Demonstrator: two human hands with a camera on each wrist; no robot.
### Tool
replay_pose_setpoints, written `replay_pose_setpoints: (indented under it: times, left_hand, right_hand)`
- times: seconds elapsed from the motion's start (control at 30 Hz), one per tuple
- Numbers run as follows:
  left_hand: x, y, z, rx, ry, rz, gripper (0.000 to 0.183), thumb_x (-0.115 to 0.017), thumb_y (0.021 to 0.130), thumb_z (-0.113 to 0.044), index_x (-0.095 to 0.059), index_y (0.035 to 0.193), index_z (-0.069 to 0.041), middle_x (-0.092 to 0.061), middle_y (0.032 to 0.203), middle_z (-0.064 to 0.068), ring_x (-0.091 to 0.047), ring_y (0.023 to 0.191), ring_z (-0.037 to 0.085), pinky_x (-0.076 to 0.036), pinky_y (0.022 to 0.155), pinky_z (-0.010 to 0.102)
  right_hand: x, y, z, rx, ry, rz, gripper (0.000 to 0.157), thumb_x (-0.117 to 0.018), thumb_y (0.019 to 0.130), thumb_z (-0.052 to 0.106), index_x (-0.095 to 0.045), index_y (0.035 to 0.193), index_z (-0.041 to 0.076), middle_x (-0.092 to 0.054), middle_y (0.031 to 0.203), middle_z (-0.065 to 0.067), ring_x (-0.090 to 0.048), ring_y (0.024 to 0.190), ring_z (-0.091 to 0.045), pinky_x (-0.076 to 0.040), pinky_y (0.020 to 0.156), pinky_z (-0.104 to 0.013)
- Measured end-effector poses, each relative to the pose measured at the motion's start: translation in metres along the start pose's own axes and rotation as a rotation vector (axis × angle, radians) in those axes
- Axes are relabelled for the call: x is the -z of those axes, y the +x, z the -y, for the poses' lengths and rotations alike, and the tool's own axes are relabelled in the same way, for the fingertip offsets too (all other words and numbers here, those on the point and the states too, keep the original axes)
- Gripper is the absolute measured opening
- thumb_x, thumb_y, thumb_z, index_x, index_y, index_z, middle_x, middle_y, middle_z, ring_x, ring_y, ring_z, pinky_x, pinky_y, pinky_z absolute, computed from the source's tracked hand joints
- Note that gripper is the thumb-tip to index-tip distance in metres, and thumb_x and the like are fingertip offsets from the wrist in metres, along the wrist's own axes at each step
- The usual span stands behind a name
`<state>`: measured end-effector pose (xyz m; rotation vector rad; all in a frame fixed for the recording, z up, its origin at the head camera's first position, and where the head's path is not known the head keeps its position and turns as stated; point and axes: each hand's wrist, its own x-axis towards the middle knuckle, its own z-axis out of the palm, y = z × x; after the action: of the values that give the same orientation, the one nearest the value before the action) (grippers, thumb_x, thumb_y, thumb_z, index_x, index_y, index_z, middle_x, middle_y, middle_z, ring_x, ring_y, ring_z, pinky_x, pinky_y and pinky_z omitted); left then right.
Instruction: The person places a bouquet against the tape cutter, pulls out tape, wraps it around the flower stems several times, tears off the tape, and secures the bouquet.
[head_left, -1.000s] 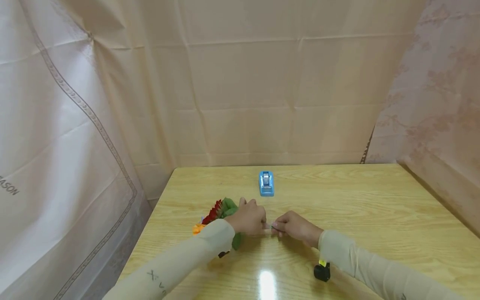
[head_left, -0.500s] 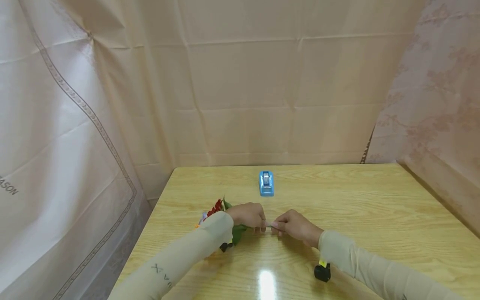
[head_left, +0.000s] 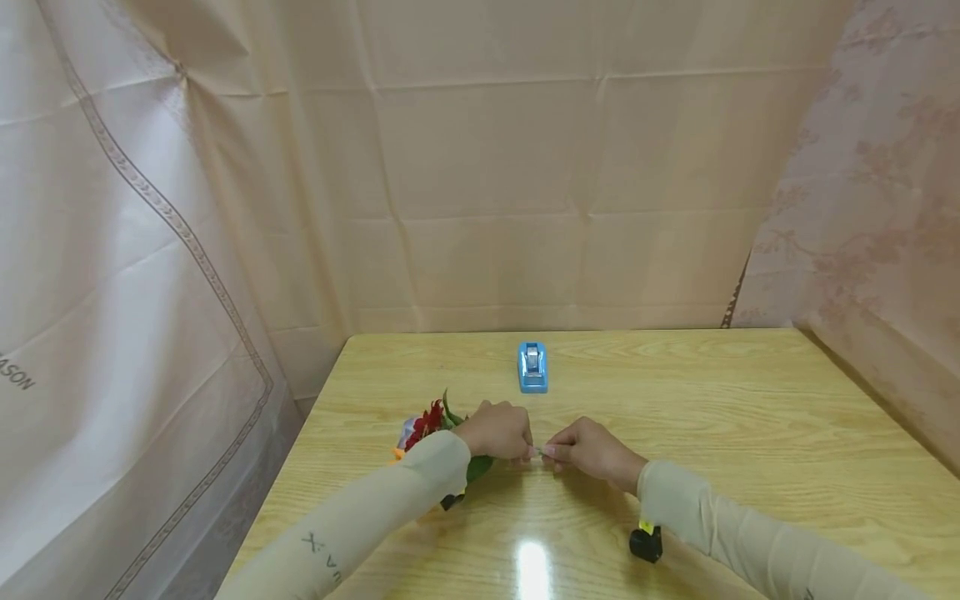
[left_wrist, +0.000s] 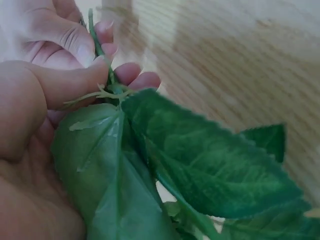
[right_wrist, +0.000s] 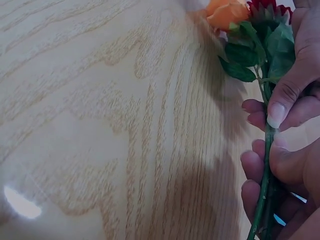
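Observation:
A small bunch of artificial flowers lies across both hands, with red [head_left: 426, 425], orange [right_wrist: 227, 16] and pale lilac [head_left: 407, 431] heads at its left end. Below the heads, my left hand [head_left: 497, 431] pinches the green stems [right_wrist: 266, 175] between thumb and fingers. Close beside it, my right hand [head_left: 592, 454] grips the stems lower down, thumb on top. Large green leaves [left_wrist: 200, 155] spread from under the left hand in the left wrist view. A faint clear sheen shows on the stems between the thumbs; I cannot tell what it is.
Beyond the hands, a blue tape dispenser [head_left: 532, 382] stands on the wooden table [head_left: 712, 400]. A beige cloth [head_left: 480, 192] hangs behind the table's far edge, with more cloth at both sides. Small black devices hang beneath the right cuff [head_left: 646, 545] and the left cuff.
My left hand has rolled over and back around the stems, and the flower heads and leaves have turned with it. My right hand has stayed nearly still.

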<state>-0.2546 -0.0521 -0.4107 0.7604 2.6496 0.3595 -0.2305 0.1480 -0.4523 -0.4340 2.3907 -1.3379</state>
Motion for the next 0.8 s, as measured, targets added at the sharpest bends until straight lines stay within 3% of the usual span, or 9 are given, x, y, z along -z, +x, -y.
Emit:
replay_pose_setpoints:
  times: [0.13, 0.33, 0.57, 0.7, 0.8]
  left_hand:
    - [-0.002, -0.003, -0.001, -0.01, 0.032, -0.049, 0.019, -0.075, 0.094, -0.024, -0.082, 0.077, -0.019, -0.073, 0.07, -0.01, -0.061, 0.074, 0.005, -0.038, 0.099, 0.05]
    - [-0.013, -0.005, -0.001, 0.002, 0.068, -0.125, 0.009, -0.078, 0.093, -0.025, -0.084, 0.095, -0.019, -0.078, 0.094, -0.01, -0.065, 0.087, 0.009, -0.041, 0.093, 0.045]
    - [-0.02, -0.003, -0.001, -0.022, 0.096, -0.191, 0.01, -0.078, 0.093, -0.024, -0.085, 0.097, -0.018, -0.078, 0.093, -0.009, -0.06, 0.08, 0.008, -0.036, 0.082, 0.038]
    - [-0.023, -0.002, -0.002, -0.052, 0.106, -0.22, 0.01, -0.077, 0.093, -0.023, -0.085, 0.094, -0.017, -0.078, 0.088, -0.008, -0.056, 0.072, 0.005, -0.035, 0.079, 0.037]
    - [-0.026, -0.001, -0.002, -0.068, 0.131, -0.244, 0.01, -0.077, 0.093, -0.024, -0.085, 0.091, -0.018, -0.077, 0.084, -0.008, -0.054, 0.069, 0.005, -0.034, 0.078, 0.036]
  right_hand:
    - [0.0, 0.0, 0.0, 0.005, 0.005, -0.007, 0.018, -0.065, 0.101, 0.011, -0.08, 0.104, 0.002, -0.075, 0.1, -0.006, -0.069, 0.09, -0.019, -0.055, 0.089, -0.046]
    - [-0.001, 0.001, 0.0, -0.003, -0.014, -0.005, 0.019, -0.067, 0.1, 0.015, -0.08, 0.107, 0.003, -0.076, 0.109, -0.012, -0.074, 0.091, -0.024, -0.055, 0.091, -0.051]
    - [0.008, 0.004, 0.001, -0.032, -0.075, 0.059, 0.023, -0.062, 0.104, 0.022, -0.08, 0.108, 0.007, -0.075, 0.116, -0.012, -0.071, 0.107, -0.03, -0.053, 0.094, -0.053]
    - [0.014, 0.007, 0.0, -0.036, -0.066, 0.102, 0.026, -0.06, 0.105, 0.023, -0.08, 0.107, 0.007, -0.075, 0.115, -0.009, -0.071, 0.101, -0.024, -0.055, 0.091, -0.048]
    - [0.016, 0.008, -0.001, -0.037, -0.02, 0.128, 0.027, -0.059, 0.105, 0.021, -0.08, 0.105, 0.003, -0.077, 0.102, -0.01, -0.071, 0.09, -0.021, -0.057, 0.086, -0.042]
